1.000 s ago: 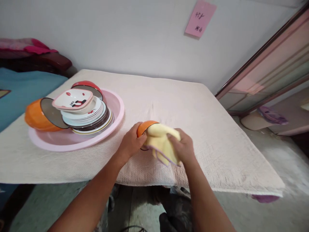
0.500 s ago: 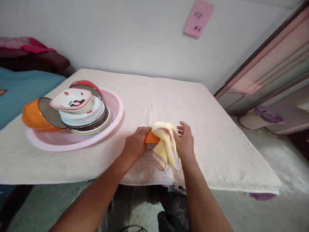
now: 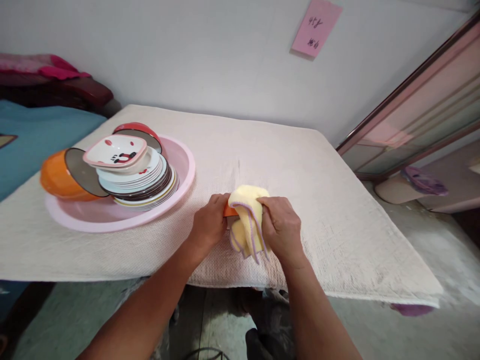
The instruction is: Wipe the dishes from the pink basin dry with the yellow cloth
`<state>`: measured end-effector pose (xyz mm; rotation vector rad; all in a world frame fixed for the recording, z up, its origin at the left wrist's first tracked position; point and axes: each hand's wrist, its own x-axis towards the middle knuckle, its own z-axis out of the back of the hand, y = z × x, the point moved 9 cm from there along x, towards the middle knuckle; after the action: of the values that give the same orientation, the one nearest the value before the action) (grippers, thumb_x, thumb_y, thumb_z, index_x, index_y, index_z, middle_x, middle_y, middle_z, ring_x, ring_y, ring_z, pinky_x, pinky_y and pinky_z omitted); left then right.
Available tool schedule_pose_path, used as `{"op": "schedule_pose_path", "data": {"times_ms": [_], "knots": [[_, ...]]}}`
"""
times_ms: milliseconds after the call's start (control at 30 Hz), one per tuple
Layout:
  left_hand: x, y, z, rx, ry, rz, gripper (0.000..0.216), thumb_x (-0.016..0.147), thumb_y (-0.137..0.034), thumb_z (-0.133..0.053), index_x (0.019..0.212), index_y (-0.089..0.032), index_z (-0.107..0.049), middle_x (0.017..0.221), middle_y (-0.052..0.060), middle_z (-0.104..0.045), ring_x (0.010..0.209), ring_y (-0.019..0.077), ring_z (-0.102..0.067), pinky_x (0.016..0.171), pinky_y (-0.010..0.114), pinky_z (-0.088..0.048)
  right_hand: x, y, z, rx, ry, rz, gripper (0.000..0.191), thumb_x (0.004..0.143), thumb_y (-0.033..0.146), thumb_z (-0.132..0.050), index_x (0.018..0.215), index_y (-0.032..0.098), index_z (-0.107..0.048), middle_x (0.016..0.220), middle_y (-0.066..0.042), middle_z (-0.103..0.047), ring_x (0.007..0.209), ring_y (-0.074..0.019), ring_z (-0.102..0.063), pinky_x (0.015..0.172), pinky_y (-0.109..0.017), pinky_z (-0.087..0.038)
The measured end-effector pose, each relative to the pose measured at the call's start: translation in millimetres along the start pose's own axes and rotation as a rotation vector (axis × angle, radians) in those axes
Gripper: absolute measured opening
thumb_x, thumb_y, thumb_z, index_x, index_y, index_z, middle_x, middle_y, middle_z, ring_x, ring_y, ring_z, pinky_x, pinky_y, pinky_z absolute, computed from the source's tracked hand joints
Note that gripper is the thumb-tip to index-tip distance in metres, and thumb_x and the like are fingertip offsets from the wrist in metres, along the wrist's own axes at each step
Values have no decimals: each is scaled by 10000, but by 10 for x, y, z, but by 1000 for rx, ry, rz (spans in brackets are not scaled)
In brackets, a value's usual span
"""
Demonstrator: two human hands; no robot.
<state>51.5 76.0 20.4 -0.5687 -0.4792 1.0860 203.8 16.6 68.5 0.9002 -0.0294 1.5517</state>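
My left hand (image 3: 211, 218) is closed on the left side of an orange bowl (image 3: 230, 211) above the table's front part. Only a bit of its orange outside and greyish inside shows, since a cloth and my fingers cover the rest. The yellow cloth (image 3: 248, 220) with a purple edge drapes over the bowl and hangs down in folds. My right hand (image 3: 282, 227) pinches the cloth's right side between thumb and fingers.
To the left, a pink tub (image 3: 187, 175) holds stacked plates (image 3: 150, 185), a square cat-print bowl (image 3: 116, 151), a larger orange bowl (image 3: 60, 175) and a red bowl (image 3: 140, 131). A pale quilted cover (image 3: 337, 225) lies on the table. A bin (image 3: 397, 187) stands on the floor at right.
The fingers of my right hand were spread apart and have closed on the cloth. The cloth has shifted a little to the left, covering more of the orange bowl.
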Motion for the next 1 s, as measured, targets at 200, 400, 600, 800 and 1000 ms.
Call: {"op": "schedule_pose_path", "data": {"times_ms": [200,400,600,800,1000], "knots": [[18,80,45,80,-47,51,489,789,-107,-401,1256,-233,-478,1196,66,-566,1089,218,-558,910,320,-423,-91,-455,-255,279,223,-372,332,920,362,-342,859,189,-618,810,-45,-633,764,-192,-561,694,-314,-433],[8,-16,21,133,-35,12,504,779,-104,-423,1265,-228,-472,1240,71,-544,1117,224,-544,922,327,-431,-190,-534,-410,558,324,-510,339,816,488,-509,953,197,-615,893,-38,-654,812,-204,-585,676,-292,-444],[46,160,-20,60,-50,24,525,777,-106,-421,1279,-254,-464,1223,60,-558,1106,217,-549,945,343,-420,-353,-962,-400,791,95,-919,238,732,408,-559,791,184,-616,641,-11,-624,567,-189,-565,514,-301,-436],[71,240,30,-7,-54,74,533,746,-88,-415,1255,-221,-496,1209,79,-576,1104,224,-550,955,357,-417,-505,-1263,-496,1059,-5,-1147,263,736,424,-535,812,185,-614,630,-46,-643,592,-223,-614,522,-344,-497],[86,255,52,3,-51,87,517,765,-96,-402,1256,-223,-499,1205,79,-582,1103,224,-552,950,368,-424,-303,-1117,-192,795,-160,-815,191,773,378,-578,782,188,-601,653,1,-611,576,-162,-565,530,-285,-464]]}}
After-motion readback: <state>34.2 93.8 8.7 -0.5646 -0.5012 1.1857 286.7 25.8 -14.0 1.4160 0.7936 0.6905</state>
